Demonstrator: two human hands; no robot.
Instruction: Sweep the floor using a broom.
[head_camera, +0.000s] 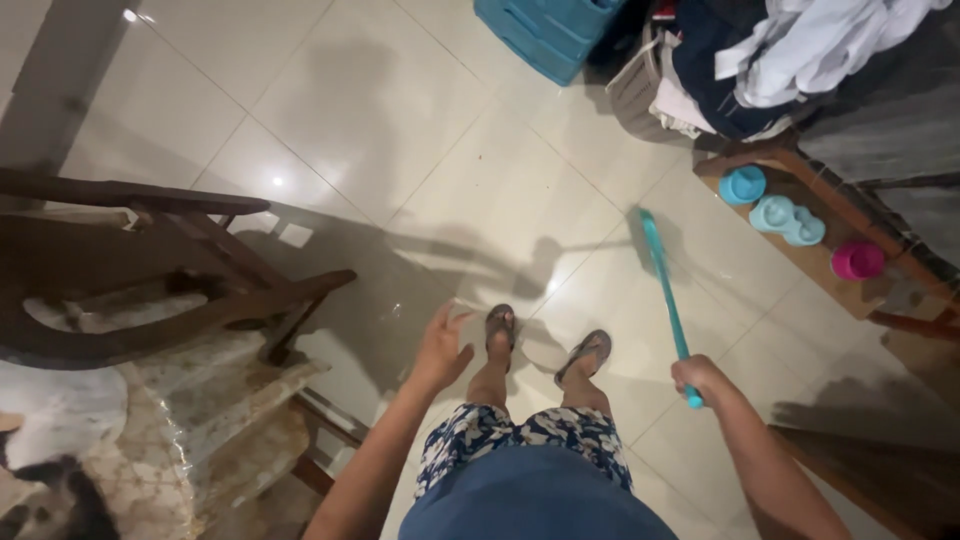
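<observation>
The left hand (441, 348) hangs open and empty above the tiled floor (400, 130). The right hand (697, 376) is closed around the teal broom handle (664, 290), which slants away towards the low wooden shelf (800, 250). Short, low strokes with a firm wrist would probably serve best. The broom's head is hard to make out in shadow.

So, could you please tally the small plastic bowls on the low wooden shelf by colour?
Blue bowl: 1
Pale turquoise double bowl: 1
Pink bowl: 1
Total: 3, all on the wooden shelf, beyond the broom in the right hand.
</observation>
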